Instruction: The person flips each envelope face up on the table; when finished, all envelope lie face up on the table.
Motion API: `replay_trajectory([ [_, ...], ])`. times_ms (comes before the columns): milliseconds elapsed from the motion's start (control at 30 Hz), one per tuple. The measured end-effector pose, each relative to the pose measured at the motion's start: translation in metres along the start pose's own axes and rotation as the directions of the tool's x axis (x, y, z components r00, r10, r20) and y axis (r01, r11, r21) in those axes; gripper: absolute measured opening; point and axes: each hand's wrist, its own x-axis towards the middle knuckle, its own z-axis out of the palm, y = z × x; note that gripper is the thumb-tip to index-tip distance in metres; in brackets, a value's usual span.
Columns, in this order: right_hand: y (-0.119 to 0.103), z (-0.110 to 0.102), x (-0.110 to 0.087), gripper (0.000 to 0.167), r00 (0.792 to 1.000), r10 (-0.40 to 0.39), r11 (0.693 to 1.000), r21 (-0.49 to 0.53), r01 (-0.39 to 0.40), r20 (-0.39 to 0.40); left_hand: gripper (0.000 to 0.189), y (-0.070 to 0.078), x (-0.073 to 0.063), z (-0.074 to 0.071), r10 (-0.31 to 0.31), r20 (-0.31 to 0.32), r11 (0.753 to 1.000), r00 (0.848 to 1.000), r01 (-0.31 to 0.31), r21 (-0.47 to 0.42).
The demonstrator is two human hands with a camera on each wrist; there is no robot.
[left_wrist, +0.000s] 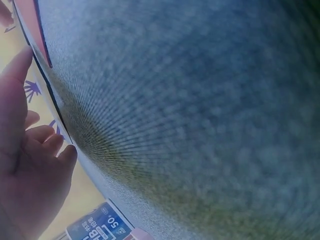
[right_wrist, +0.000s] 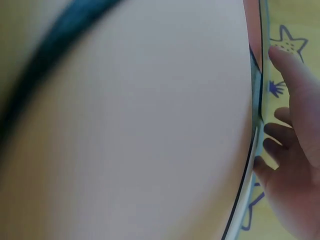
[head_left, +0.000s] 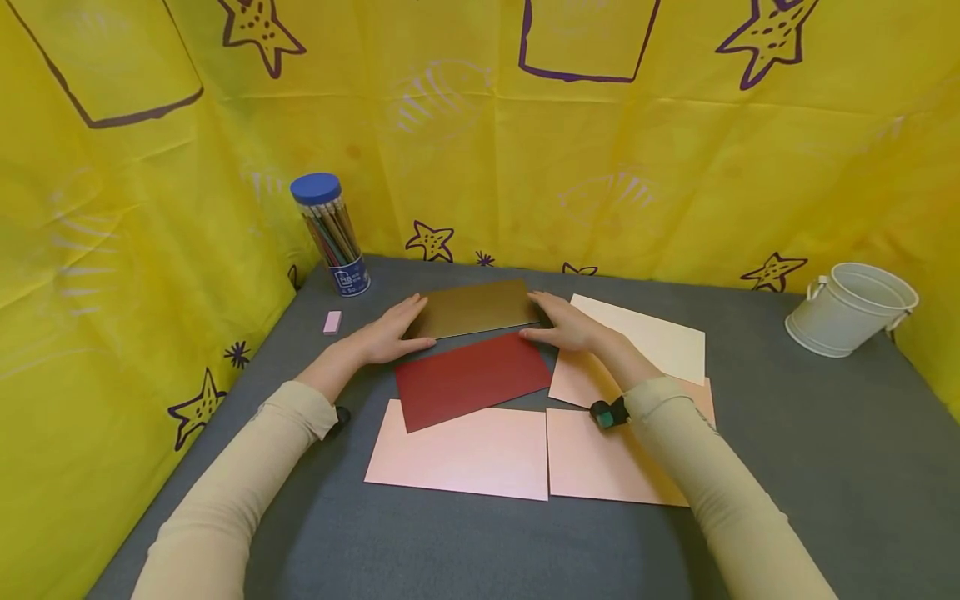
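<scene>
A gold-brown rectangular card [head_left: 480,308] lies toward the back of the table between both hands. My left hand [head_left: 390,329] touches its left end, fingers near the far corner and thumb by the near corner. At the right end, my right hand [head_left: 564,323] has its fingertips by the card's side edge, with the thumb beside the top corner of a red card [head_left: 472,381]. In the wrist views, each hand [left_wrist: 37,165] [right_wrist: 295,145] shows its fingers loosely bent and the thumb stretched out. The red card sits tilted, overlapping a pink card [head_left: 465,458].
More pink cards [head_left: 592,467] [head_left: 581,379] lie at the right, partly covered by the right forearm and a cream card [head_left: 660,337]. A blue-lidded tub of pencils [head_left: 333,237] and a pink eraser [head_left: 332,322] stand back left. A white bucket [head_left: 843,312] is at right; yellow cloth [head_left: 480,167] encloses the table.
</scene>
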Motion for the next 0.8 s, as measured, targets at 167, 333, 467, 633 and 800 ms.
replay_trajectory([
  [167, 0.0017, 0.0025, 0.0019, 0.082, 1.000, -0.010, 1.000, -0.007, 0.010, 0.005, 0.084, -0.0020, -0.0007, 0.0017, 0.002, 0.021, 1.000, 1.000, -0.002, 0.008],
  [333, 0.0015, 0.0045, 0.0027, 0.081, 1.000, -0.009, 1.000, -0.008, 0.009, 0.004, 0.083, -0.0019, -0.0020, 0.0027, -0.002, 0.032, 1.000, 0.999, 0.002, 0.005],
  [467, -0.0017, 0.0047, 0.0021, 0.081, 1.000, 0.003, 1.000, -0.009, -0.003, 0.013, 0.081, -0.0012, -0.0024, 0.0035, -0.005, 0.034, 1.000, 0.999, 0.005, 0.012],
  [633, -0.0049, 0.0051, 0.0026, 0.082, 1.000, 0.014, 1.000, 0.022, -0.014, 0.016, 0.080, 0.0008, -0.0026, 0.0036, -0.017, 0.032, 1.000, 0.999, 0.016, 0.012],
  [800, -0.0065, 0.0048, 0.0026, 0.082, 1.000, 0.028, 0.998, 0.053, -0.029, 0.008, 0.080, 0.0017, -0.0023, 0.0035, -0.013, 0.029, 1.000, 0.999, 0.013, 0.002],
])
